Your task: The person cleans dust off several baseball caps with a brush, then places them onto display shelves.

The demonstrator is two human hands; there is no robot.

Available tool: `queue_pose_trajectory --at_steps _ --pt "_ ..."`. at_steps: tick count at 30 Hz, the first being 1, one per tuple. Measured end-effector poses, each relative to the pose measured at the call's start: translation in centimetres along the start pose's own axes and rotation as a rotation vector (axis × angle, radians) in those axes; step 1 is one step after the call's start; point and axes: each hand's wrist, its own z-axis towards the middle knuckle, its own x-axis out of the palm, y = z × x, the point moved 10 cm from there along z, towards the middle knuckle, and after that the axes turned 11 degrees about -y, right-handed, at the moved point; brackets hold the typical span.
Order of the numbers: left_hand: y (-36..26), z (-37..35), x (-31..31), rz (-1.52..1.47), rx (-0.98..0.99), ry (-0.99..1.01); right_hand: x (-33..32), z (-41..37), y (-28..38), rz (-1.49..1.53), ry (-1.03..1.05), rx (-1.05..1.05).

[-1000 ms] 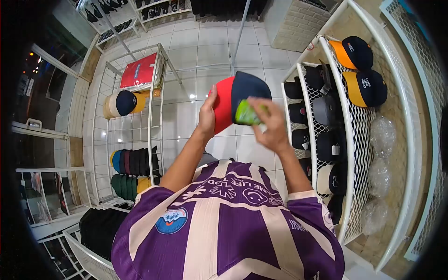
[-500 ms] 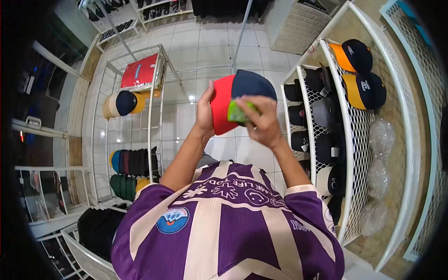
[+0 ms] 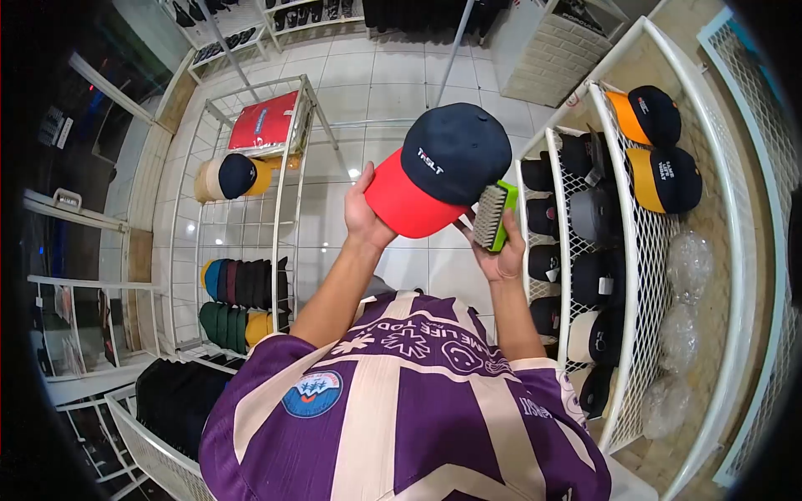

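A baseball cap with a navy crown, white lettering on its front and a red brim is held up before me. My left hand grips the red brim at its left edge, fingers underneath. In my right hand is a green scrub brush, its pale bristles turned left toward the cap. The brush sits just below the right side of the crown, overlapping its edge in this view. Some fingers of my right hand reach behind the brush toward the brim's underside.
On my right, a white mesh rack holds rows of caps, with orange-and-navy caps and clear plastic domes on its top shelf. A white wire rack on my left carries a red packaged garment and stacked caps. White floor tiles lie between.
The cap has turned so its lettered front and crown face me. My right hand has moved right and down, taking the brush off the brim, bristles now visible.
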Motion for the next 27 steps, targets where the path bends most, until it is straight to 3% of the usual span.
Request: queue_pose_trajectory --at_steps 3,7,10,12,14,16,18,19,21,22,23,24,27 --pt "1.2 -0.9 -0.5 0.014 0.001 -0.065 -0.2 0.5 1.1 0.130 -0.068 -0.063" --pt "1.7 -3.0 1.0 -0.022 -0.100 0.020 -1.1 0.6 1.5 0.155 -0.012 -0.065" --pt "0.8 -2.1 -0.2 -0.066 -0.203 -0.023 -1.8 0.9 2.9 0.002 -0.119 -0.216" --pt "-0.8 -1.1 -1.3 0.017 -0.165 0.077 -0.4 1.0 2.3 0.022 -0.070 -0.161" --pt "-1.6 -0.6 -1.5 -0.027 -0.187 0.181 0.3 1.3 1.2 -0.135 -0.158 -0.127" --pt "-2.2 -0.3 -1.4 0.051 -0.168 0.022 0.8 2.0 0.9 -0.376 -0.173 -0.149" --pt "-3.3 -0.1 -0.9 0.098 -0.158 -0.004 3.0 1.5 2.9 -0.795 -0.319 -0.592" --pt "-3.9 0.3 -0.8 0.144 -0.139 -0.029 4.7 1.3 2.7 -0.795 -0.321 -0.599" --pt "-4.9 0.7 -0.2 0.189 -0.124 -0.049 12.2 -1.4 3.1 -1.142 -0.153 -0.925" --pt "-5.7 0.9 -0.5 0.373 -0.058 -0.109 15.7 -2.4 2.3 -1.341 -0.075 -1.043" --pt "-6.4 1.0 -0.6 0.556 0.008 -0.169 17.8 -2.3 0.6 -1.400 -0.001 -1.046" --pt "-6.3 1.0 0.1 0.556 -0.001 -0.163 19.2 -2.1 -0.9 -1.460 0.072 -1.048" --pt "-7.8 0.7 2.2 0.742 0.139 -0.203 16.7 2.6 -0.8 -1.588 -0.097 -1.098"
